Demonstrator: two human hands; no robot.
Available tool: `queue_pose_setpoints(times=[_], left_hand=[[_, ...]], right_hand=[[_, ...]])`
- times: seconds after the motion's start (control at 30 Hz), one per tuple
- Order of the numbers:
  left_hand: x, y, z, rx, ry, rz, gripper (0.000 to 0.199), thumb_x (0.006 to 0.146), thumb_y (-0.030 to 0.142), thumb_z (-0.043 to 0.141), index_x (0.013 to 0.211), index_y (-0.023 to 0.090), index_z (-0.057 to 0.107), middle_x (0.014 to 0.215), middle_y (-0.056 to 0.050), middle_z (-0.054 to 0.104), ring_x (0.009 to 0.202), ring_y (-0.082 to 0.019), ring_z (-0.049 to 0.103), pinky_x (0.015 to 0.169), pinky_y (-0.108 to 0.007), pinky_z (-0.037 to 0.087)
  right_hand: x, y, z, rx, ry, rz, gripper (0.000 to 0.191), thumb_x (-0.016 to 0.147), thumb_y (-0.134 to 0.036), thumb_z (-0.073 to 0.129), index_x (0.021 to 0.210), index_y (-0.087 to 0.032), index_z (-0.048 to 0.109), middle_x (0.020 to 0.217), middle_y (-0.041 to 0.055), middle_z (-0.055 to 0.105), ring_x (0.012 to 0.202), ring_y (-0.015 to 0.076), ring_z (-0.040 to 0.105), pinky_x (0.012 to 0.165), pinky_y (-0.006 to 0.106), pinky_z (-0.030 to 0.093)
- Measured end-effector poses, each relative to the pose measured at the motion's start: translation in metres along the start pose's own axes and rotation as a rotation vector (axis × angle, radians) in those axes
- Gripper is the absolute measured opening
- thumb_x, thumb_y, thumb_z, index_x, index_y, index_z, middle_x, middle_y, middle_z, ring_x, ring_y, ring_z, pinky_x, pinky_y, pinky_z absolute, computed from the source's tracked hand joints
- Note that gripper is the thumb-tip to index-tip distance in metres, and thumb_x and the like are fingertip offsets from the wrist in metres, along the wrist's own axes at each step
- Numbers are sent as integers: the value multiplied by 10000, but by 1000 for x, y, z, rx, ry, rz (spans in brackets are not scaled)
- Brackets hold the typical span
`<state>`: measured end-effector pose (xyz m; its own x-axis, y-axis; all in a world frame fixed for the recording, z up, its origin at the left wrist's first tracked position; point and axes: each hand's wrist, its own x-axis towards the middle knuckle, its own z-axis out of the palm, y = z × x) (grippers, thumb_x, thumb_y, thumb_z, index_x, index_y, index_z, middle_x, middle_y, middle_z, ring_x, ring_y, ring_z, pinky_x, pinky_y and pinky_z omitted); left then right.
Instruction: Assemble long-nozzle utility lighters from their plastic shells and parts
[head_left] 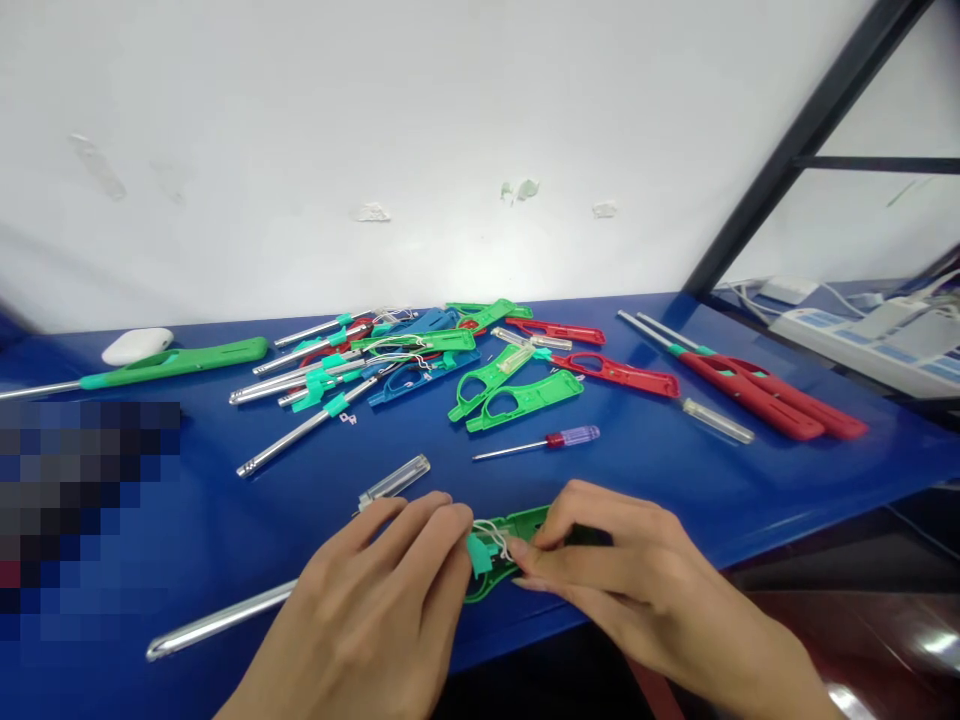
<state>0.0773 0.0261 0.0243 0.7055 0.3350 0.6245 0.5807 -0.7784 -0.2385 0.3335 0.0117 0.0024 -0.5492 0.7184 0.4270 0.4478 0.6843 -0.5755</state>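
Observation:
An opened green long-nosed lighter lies near the table's front edge, its metal tube pointing left. My left hand is closed over the lighter where tube and handle meet, and its fingertips are partly hidden. Thin white wires and a teal trigger show in the casing between my hands. With thumb and fingers pinched together, my right hand grips the casing beside the wires; any small part in the pinch is hidden. Just beyond my left fingers lies a clear fuel tank.
A purple-handled screwdriver lies beyond my hands. Behind it are green casing halves, red casing halves and several metal tubes. Closed red lighters lie right, a green lighter left. A dark frame stands right.

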Motion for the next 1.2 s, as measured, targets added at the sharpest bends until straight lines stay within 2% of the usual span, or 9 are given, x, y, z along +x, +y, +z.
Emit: queue_pose_setpoints(times=[0.2, 0.3, 0.4, 0.47, 0.53, 0.63, 0.77, 1.03, 1.2], left_hand=[[-4, -1, -7, -39, -30, -30, 376, 1090, 86, 385, 1010, 177, 742, 1016, -15, 821, 933, -173, 785, 839, -298, 573], [-12, 2, -6, -89, -45, -106, 327, 1088, 107, 419, 1056, 198, 731, 1039, -5, 808, 909, -161, 772, 806, -289, 576], [-29, 0, -6, -158, -53, -211, 320, 1045, 74, 488, 1202, 243, 710, 1185, -7, 776, 1006, -158, 757, 877, -290, 582], [-43, -5, -9, -118, -108, -303, 348, 1056, 168, 566, 1358, 308, 668, 1288, 0, 743, 1083, -170, 745, 972, -309, 584], [-55, -11, -15, -95, -168, -384, 335, 1073, 337, 591, 1402, 342, 649, 1333, 6, 732, 1110, -193, 752, 982, -311, 614], [-67, -18, -23, -116, -231, -468, 291, 1072, 477, 582, 1313, 364, 701, 1308, 29, 753, 1066, -191, 782, 946, -276, 644], [-69, -20, -27, -205, -263, -507, 211, 1081, 440, 576, 1135, 362, 764, 1200, 49, 782, 954, -149, 799, 856, -203, 642], [-60, -13, -24, -310, -217, -603, 168, 1064, 398, 615, 1019, 346, 768, 1104, 63, 761, 864, -112, 771, 798, -174, 617], [-48, -17, -22, -405, -143, -619, 240, 1056, 382, 620, 872, 330, 765, 982, 64, 742, 749, -83, 741, 695, -136, 586]], right_hand=[[-3, 1, 0, -7, 45, -12, 168, 1058, -152, 680, 1131, -225, 812, 967, 24, 731, 841, 138, 651, 740, 240, 524], [-5, 1, 1, -10, 59, -19, 175, 1074, -158, 656, 1145, -232, 798, 983, 25, 728, 856, 138, 662, 748, 235, 535], [-5, 1, 1, -18, 42, -13, 194, 1078, -153, 643, 1183, -240, 781, 1020, 32, 729, 903, 150, 685, 785, 241, 557], [-5, 1, 1, -20, 34, -17, 202, 1081, -157, 637, 1200, -244, 775, 1034, 36, 731, 920, 155, 699, 802, 242, 569], [-5, 1, 1, -22, 34, -17, 209, 1079, -154, 638, 1204, -250, 776, 1037, 36, 733, 919, 157, 710, 808, 243, 579], [-5, 0, 0, -31, 35, -6, 219, 1066, -138, 651, 1197, -255, 781, 1038, 34, 736, 912, 159, 720, 810, 245, 591], [-5, 0, 0, -40, 44, -15, 216, 1067, -144, 649, 1185, -259, 788, 1031, 35, 740, 906, 164, 726, 799, 248, 602], [-4, -1, -2, -26, 30, -12, 211, 1047, -113, 672, 1169, -248, 779, 1032, 31, 729, 910, 156, 716, 782, 241, 591], [-4, -1, -2, -35, 19, -16, 238, 1042, -90, 671, 1182, -253, 773, 1033, 33, 727, 910, 158, 713, 783, 248, 592]])
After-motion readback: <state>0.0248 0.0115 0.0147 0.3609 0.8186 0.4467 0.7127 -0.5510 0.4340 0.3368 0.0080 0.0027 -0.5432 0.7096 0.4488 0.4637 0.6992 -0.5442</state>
